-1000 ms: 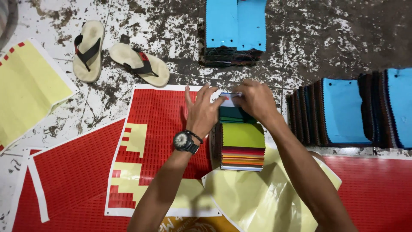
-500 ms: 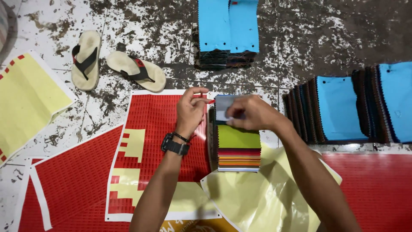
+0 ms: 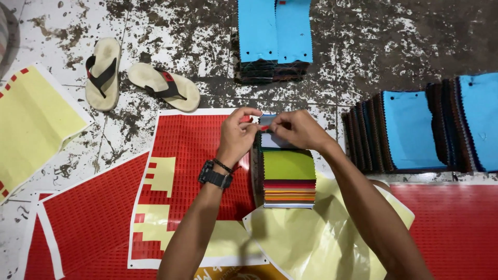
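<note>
A stack of fabric swatches (image 3: pixel 288 176) lies in front of me on a red sticker sheet (image 3: pixel 181 171), with a green swatch on top and red, orange and white edges showing below. My left hand (image 3: pixel 236 136), with a black watch on the wrist, pinches a small red sticker (image 3: pixel 262 127) at the stack's top edge. My right hand (image 3: pixel 296 129) meets it there, fingers on a pale swatch at the top of the stack.
Two sandals (image 3: pixel 140 78) lie on the stained floor at upper left. Blue-topped swatch stacks stand at the top (image 3: pixel 275 36) and right (image 3: pixel 430 129). Yellow backing paper (image 3: pixel 321 238) lies below the stack; another yellow sheet (image 3: pixel 31 124) is at left.
Both hands have drawn together at the top edge of the stack, and the left fingers now pinch the small red sticker.
</note>
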